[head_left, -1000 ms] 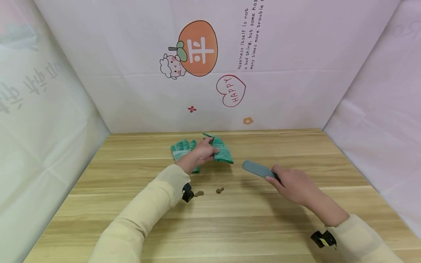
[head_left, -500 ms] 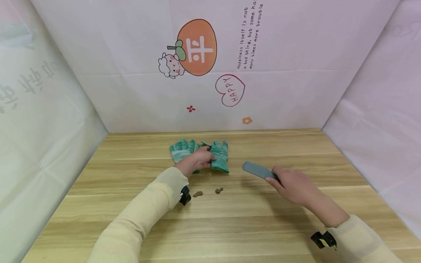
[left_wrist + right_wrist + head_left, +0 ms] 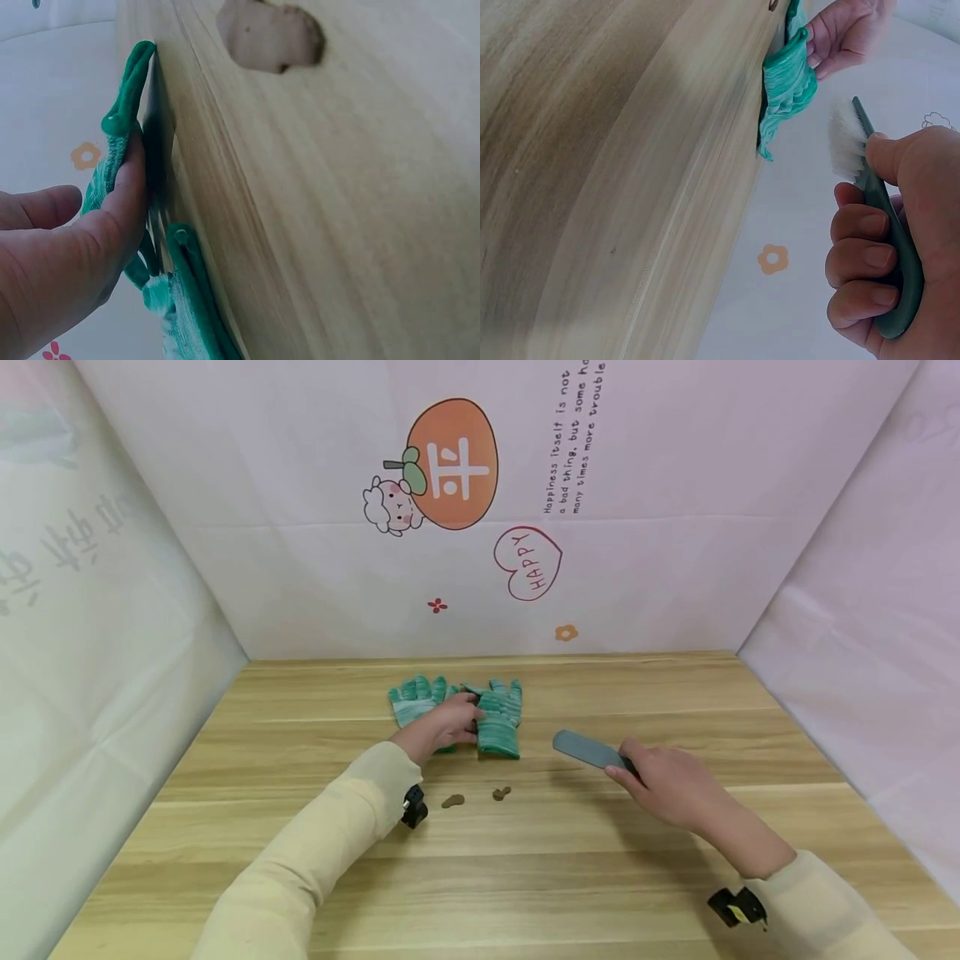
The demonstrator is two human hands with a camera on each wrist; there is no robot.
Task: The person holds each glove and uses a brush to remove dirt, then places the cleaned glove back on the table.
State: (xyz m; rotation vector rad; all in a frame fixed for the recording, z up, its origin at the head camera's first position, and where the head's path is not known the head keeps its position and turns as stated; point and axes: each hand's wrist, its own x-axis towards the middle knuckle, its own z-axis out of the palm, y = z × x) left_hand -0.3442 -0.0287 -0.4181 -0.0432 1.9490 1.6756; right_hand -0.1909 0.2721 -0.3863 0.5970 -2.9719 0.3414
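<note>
Two green-and-white knit work gloves lie side by side near the back of the table: the left glove (image 3: pixel 415 702), partly covered by my left arm, and the right glove (image 3: pixel 498 727). My left hand (image 3: pixel 452 718) is at the right glove's left edge. In the left wrist view its fingers (image 3: pixel 124 191) touch the underside of that glove (image 3: pixel 124 94), while the thumb stands apart from it. My right hand (image 3: pixel 675 781) grips a brush (image 3: pixel 588 750) above the table. Its white bristles (image 3: pixel 846 142) and dark green handle (image 3: pixel 900 259) show in the right wrist view.
Two small brown patches, a left one (image 3: pixel 453 801) and a right one (image 3: pixel 502 793), lie on the wooden table (image 3: pixel 510 885) in front of the gloves. A printed white sheet (image 3: pixel 637 585) stands behind the table, with white sheets at both sides.
The right glove, raised and tilted a second ago, has come down onto the table. My left hand has moved down and slightly left with it. The right hand and brush stay in place.
</note>
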